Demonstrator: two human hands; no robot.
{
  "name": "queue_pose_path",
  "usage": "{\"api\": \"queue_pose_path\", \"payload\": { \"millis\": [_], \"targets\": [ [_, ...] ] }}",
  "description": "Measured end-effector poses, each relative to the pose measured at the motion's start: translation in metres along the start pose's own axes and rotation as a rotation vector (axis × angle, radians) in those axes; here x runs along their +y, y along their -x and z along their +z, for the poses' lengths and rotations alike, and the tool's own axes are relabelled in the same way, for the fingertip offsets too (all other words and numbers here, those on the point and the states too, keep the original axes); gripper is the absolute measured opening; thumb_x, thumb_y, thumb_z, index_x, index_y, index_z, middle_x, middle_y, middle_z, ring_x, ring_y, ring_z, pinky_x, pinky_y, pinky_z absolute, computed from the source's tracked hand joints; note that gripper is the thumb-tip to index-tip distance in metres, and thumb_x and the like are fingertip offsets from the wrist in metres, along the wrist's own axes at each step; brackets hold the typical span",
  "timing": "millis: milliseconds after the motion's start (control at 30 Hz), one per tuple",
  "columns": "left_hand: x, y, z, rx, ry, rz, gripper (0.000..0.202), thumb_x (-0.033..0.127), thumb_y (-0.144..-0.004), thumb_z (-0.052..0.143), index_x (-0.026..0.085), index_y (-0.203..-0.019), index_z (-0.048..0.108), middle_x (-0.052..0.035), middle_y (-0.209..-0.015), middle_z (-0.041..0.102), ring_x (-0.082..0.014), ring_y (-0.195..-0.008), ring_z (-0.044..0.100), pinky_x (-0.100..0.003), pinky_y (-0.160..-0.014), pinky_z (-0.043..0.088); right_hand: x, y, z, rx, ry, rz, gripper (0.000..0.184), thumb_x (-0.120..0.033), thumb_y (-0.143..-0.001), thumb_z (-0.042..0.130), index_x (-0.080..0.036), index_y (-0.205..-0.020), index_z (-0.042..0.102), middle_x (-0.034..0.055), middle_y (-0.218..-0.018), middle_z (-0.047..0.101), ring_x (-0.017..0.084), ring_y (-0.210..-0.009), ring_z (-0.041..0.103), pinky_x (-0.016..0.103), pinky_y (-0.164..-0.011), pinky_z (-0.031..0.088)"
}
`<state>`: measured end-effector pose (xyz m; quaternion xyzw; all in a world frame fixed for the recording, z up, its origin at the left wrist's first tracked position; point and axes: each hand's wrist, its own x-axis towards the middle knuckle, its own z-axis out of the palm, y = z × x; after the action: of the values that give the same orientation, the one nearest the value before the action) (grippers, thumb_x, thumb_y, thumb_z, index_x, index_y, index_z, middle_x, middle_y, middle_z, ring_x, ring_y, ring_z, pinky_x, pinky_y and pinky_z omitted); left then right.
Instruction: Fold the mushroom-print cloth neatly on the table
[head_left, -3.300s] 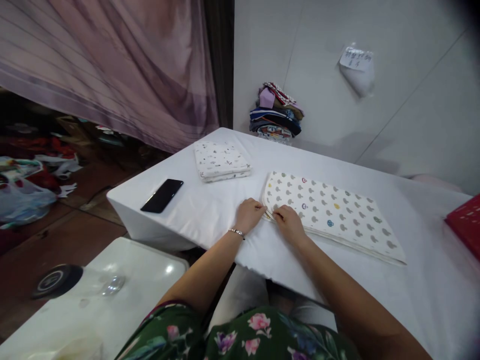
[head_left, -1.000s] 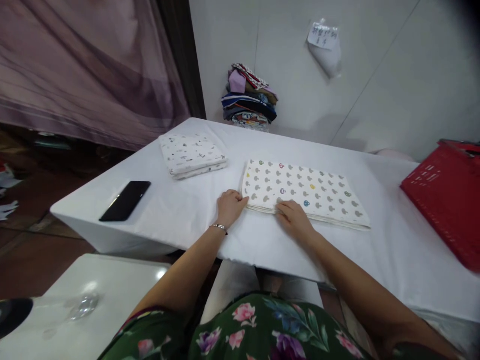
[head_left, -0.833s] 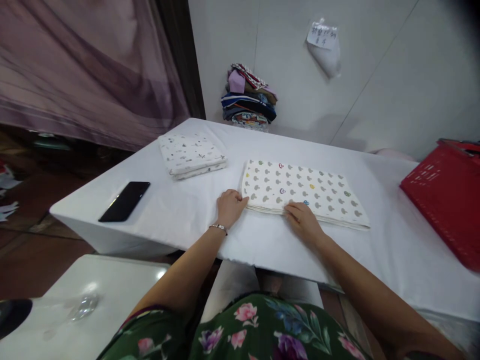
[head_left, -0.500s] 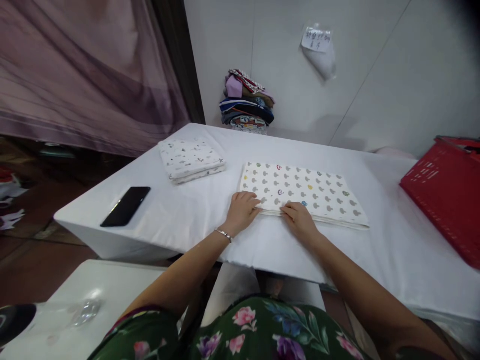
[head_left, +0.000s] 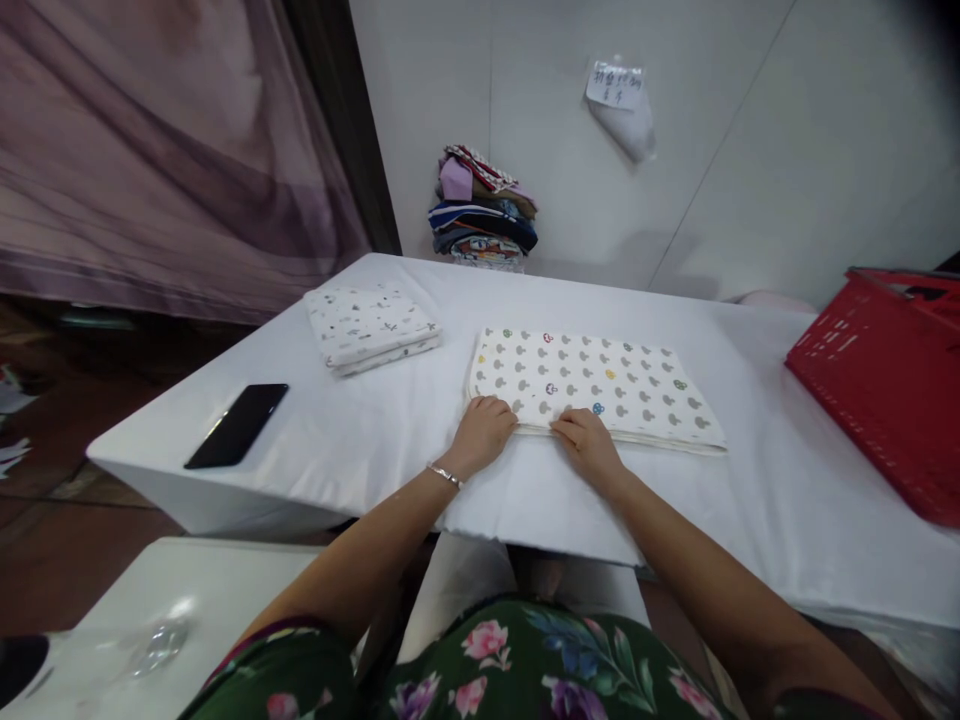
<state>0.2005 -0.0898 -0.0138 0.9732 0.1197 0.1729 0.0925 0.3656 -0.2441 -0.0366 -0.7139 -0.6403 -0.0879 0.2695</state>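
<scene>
A folded white cloth with grey and coloured mushroom-like prints lies flat on the white-covered table. My left hand, a bracelet on its wrist, grips the cloth's near edge at the left corner with fingers curled. A little to the right along that same edge, my right hand pinches the layers between thumb and fingers. Both thumbs are partly hidden. Farther left rests another folded cloth, white with small dark prints, touched by neither hand.
A black phone lies near the table's left edge. On the right stands a red plastic basket. Several folded fabrics are piled in a stack against the wall. A white stool or low table is at lower left.
The view has shifted slightly to the right. My right hand has slid a little left along the cloth's near edge, closer to my left hand. The cloth stays folded.
</scene>
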Motion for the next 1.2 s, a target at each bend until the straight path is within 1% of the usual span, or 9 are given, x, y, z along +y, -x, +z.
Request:
{"api": "queue_pose_path", "payload": {
  "millis": [100,167,300,500,633,767,900,1067,1200],
  "targets": [
    [0.002,-0.002,0.001,-0.010,0.027,0.036,0.022,0.034,-0.087,0.049,0.023,-0.101,0.062,-0.0055,-0.099,0.059,-0.0208,-0.098,0.048,-0.038,-0.088,0.035,-0.002,-0.002,0.000,-0.004,0.011,0.005,0.025,-0.024,-0.091,0.045,-0.020,-0.097,0.068,0.0080,-0.091,0.062,0.020,-0.085,0.050,0.035,-0.077,0.042],
    [0.003,-0.004,0.003,-0.035,0.042,0.054,0.023,0.033,-0.085,0.053,0.025,-0.105,0.062,-0.0053,-0.100,0.059,-0.0213,-0.099,0.048,-0.038,-0.088,0.035,-0.002,-0.002,-0.001,-0.009,0.006,0.005,0.024,-0.025,-0.091,0.045,-0.020,-0.098,0.068,0.0078,-0.092,0.062,0.019,-0.086,0.051,0.035,-0.078,0.042],
    [0.002,-0.007,0.009,-0.038,0.036,0.057,0.019,0.027,-0.087,0.049,0.024,-0.097,0.065,-0.0054,-0.092,0.059,-0.0209,-0.094,0.049,-0.037,-0.083,0.038,0.010,0.006,-0.009,-0.021,0.001,-0.004,0.024,-0.026,-0.090,0.047,-0.021,-0.104,0.065,0.0083,-0.100,0.061,0.020,-0.092,0.052,0.036,-0.081,0.043],
    [-0.003,-0.006,0.013,-0.010,0.040,0.077,0.019,0.028,-0.088,0.047,0.025,-0.095,0.065,-0.0052,-0.093,0.060,-0.0203,-0.092,0.050,-0.036,-0.080,0.039,0.041,0.029,-0.034,-0.012,0.047,0.080,0.025,-0.031,-0.089,0.047,-0.022,-0.103,0.066,0.0091,-0.102,0.062,0.023,-0.095,0.053,0.040,-0.084,0.044],
    [0.002,-0.010,0.009,-0.020,0.017,0.076,0.019,0.032,-0.086,0.050,0.023,-0.096,0.064,-0.0057,-0.095,0.059,-0.0211,-0.091,0.049,-0.037,-0.080,0.039,0.051,0.033,-0.042,-0.022,0.018,0.090,0.026,-0.031,-0.090,0.046,-0.022,-0.104,0.066,0.0095,-0.102,0.062,0.023,-0.095,0.054,0.040,-0.083,0.044],
    [0.018,-0.022,0.007,-0.029,0.009,0.082,0.021,0.036,-0.085,0.053,0.022,-0.098,0.062,-0.0055,-0.098,0.059,-0.0216,-0.092,0.049,-0.037,-0.080,0.039,0.054,0.030,-0.043,-0.042,-0.048,0.097,0.025,-0.029,-0.089,0.047,-0.022,-0.103,0.067,0.0082,-0.099,0.063,0.022,-0.092,0.054,0.039,-0.081,0.045],
    [0.031,-0.034,0.015,-0.058,0.000,0.121,0.017,0.032,-0.086,0.052,0.022,-0.094,0.062,-0.0052,-0.096,0.058,-0.0210,-0.091,0.049,-0.035,-0.078,0.039,0.057,0.028,-0.043,-0.048,-0.091,0.092,0.023,-0.025,-0.089,0.047,-0.022,-0.100,0.068,0.0072,-0.095,0.063,0.020,-0.090,0.054,0.036,-0.079,0.045],
    [0.029,-0.038,0.027,-0.034,0.030,0.108,0.017,0.031,-0.087,0.050,0.021,-0.092,0.064,-0.0051,-0.092,0.058,-0.0196,-0.087,0.049,-0.034,-0.078,0.040,0.057,0.027,-0.040,0.004,-0.105,0.113,0.020,-0.021,-0.088,0.049,-0.020,-0.091,0.068,0.0065,-0.090,0.063,0.019,-0.086,0.054,0.034,-0.078,0.045],
    [0.026,-0.036,0.030,-0.022,0.018,0.111,0.018,0.031,-0.087,0.050,0.021,-0.094,0.064,-0.0047,-0.091,0.059,-0.0194,-0.086,0.048,-0.034,-0.078,0.040,0.055,0.031,-0.037,0.084,-0.060,0.060,0.021,-0.020,-0.089,0.046,-0.018,-0.088,0.066,0.0087,-0.090,0.062,0.019,-0.086,0.053,0.034,-0.077,0.044]
  ]
}}
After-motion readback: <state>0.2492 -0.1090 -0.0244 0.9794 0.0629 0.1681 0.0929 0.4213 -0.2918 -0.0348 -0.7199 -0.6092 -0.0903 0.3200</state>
